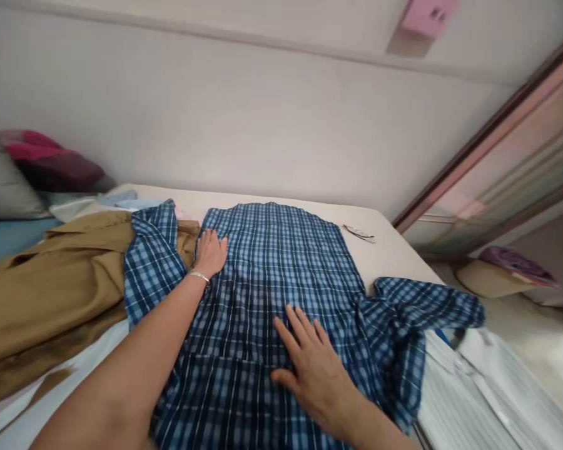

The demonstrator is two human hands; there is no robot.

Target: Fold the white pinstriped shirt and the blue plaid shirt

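Nearest the camera, the right hand (pixel 316 369) lies palm down on the blue plaid shirt (pixel 272 294), its fingers (pixel 300 328) straight and slightly spread, pressing flat on the cloth and gripping nothing. The thumb sticks out to the left along a horizontal crease in the fabric. The left forearm runs up from the bottom left corner across the shirt's near side, and the left hand (pixel 210 252) rests farther away, at the shirt's left edge. It too is open and flat, with the fingers close together and pointing away from the camera, holding nothing; a thin silver bracelet (pixel 197 275) circles the wrist.

The shirt is spread across the middle of a pale mattress (pixel 394 250). Its left sleeve (pixel 152 262) lies folded over just beside the left hand, and its right sleeve (pixel 422 306) trails off rumpled toward the right edge of the bed. A tan garment (pixel 47 294) lies to the left, touching the plaid sleeve. A white striped cloth (pixel 469 387) hangs at the lower right, partly under the plaid sleeve. A small dark and pale object (pixel 359 234) sits on the bare mattress beyond the shirt's far right corner; what it is cannot be told. No container holding anything shows on the bed. A grey pillow (pixel 0 181) and red bedding (pixel 47 159) are stacked at the far left against the wall.
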